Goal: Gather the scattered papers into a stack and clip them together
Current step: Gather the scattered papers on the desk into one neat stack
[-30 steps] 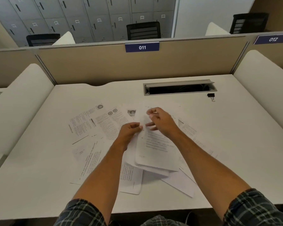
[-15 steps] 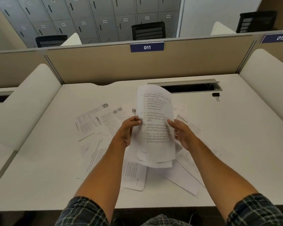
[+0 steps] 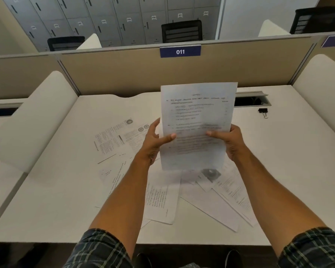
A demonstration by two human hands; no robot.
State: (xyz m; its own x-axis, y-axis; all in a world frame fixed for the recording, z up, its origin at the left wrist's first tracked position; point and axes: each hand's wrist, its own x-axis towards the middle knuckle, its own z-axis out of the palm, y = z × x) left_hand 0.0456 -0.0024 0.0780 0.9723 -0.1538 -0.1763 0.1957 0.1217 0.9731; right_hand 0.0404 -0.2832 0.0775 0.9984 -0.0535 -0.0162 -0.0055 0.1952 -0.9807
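I hold a small bundle of printed papers (image 3: 196, 113) upright above the desk. My left hand (image 3: 155, 142) grips its left edge with the thumb across the front. My right hand (image 3: 230, 141) grips the right edge the same way. Below and around the bundle, several loose printed sheets (image 3: 159, 198) lie scattered on the white desk (image 3: 66, 190), some overlapping, with more scattered sheets (image 3: 114, 138) to the left. A black binder clip (image 3: 263, 111) lies on the desk at the far right, near the cable slot.
A cable slot (image 3: 253, 99) with a raised grey lid is set in the desk behind the held papers. A beige partition (image 3: 114, 74) labelled 011 closes the back. White side dividers (image 3: 37, 113) flank the desk. Lockers and black chairs stand beyond.
Both hands have lifted the gathered sheets off the desk and raised them upright. My right hand moved from the top of the pile to the bundle's right edge.
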